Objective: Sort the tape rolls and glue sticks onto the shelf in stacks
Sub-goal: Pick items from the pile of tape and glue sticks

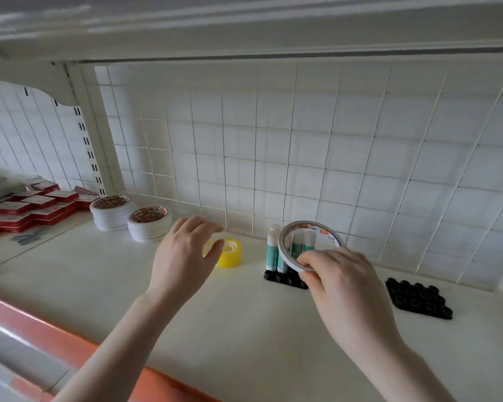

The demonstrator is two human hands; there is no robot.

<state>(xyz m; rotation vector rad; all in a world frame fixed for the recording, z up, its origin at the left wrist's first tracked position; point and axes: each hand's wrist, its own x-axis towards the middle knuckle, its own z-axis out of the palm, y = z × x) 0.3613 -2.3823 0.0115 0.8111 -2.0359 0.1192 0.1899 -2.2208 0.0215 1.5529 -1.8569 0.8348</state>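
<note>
My right hand (340, 274) pinches a thin white tape roll (285, 250) by its lower rim, holding it tilted above the shelf (244, 329). Behind that roll, several glue sticks (272, 250) with teal labels stand upright in a black holder (285, 279). My left hand (186, 253) hovers with relaxed fingers just in front of a small yellow tape roll (230, 253) lying on the shelf; it holds nothing. Two stacks of white tape rolls stand at the back left, one (112, 211) near the upright and one (150, 223) closer to my left hand.
An unfilled black holder (418, 297) lies on the shelf at the right. Red-and-white flat boxes (26, 210) are piled on the neighbouring shelf section at far left. A white wire grid (302, 146) backs the shelf, and an upper shelf (244, 30) hangs overhead.
</note>
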